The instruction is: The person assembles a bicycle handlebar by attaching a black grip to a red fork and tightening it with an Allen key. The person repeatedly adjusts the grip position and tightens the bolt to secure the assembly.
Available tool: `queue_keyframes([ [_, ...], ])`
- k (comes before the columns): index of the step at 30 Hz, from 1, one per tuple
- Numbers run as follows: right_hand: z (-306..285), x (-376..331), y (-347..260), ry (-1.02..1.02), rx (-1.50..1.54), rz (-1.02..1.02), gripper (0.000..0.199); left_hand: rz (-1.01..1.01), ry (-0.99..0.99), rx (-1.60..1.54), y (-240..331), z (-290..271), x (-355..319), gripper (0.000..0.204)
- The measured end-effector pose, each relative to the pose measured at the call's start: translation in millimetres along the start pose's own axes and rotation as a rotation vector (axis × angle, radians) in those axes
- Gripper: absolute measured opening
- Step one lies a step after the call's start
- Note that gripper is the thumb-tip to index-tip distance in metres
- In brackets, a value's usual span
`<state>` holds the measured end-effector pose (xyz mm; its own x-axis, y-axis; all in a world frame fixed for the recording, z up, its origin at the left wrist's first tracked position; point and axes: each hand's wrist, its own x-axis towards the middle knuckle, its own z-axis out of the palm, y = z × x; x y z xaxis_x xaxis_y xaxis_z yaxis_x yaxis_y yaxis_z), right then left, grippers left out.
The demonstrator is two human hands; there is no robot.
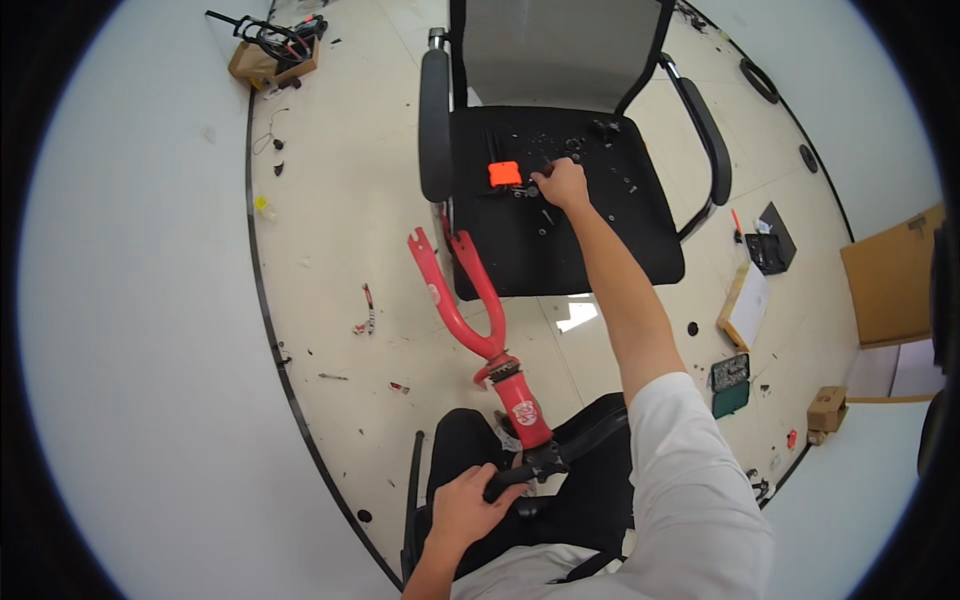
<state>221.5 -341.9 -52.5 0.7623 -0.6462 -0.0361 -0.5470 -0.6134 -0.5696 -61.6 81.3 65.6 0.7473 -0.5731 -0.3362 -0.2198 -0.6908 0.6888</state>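
Note:
Across my lap lies a red bicycle fork and head tube [522, 408], its two prongs pointing away toward the chair. A black handlebar [590, 440] is clamped at its near end. My left hand [470, 505] is closed around the left end of that bar. Stretched far forward, my right hand [563, 185] reaches down to the black chair seat [630, 235], fingers pinched together among small metal parts. What those fingers hold, if anything, is too small to make out. Just left of them sits an orange block-shaped piece [505, 174]. Loose bolts, nuts and washers [547, 216] are scattered around.
The office chair's armrests [435, 125] flank the seat. At right on the floor are a green case [731, 385], a white-topped flat box [745, 305] and a cardboard box [827, 408]. A carton with black parts [275, 65] stands far left. Small parts litter the tiles.

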Motion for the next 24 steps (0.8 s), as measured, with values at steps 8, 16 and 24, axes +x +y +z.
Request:
queue_keyframes([
  [8, 27.2, -1.4, -15.4, 0.083, 0.037, 0.087, 0.021, -0.007, 0.009, -0.003, 0.6, 1.5, -4.4, 0.043],
  [16, -87.6, -88.7, -21.7, -0.035, 0.346, -0.466, 0.025, 0.017, 0.037, 0.001, 0.7, 6.3, -1.5, 0.048],
  [24, -181.2, -387.7, 17.2, -0.392, 0.701, -0.115, 0.015, -0.029, 0.085, 0.073, 6.6, 4.1, -6.6, 0.053],
])
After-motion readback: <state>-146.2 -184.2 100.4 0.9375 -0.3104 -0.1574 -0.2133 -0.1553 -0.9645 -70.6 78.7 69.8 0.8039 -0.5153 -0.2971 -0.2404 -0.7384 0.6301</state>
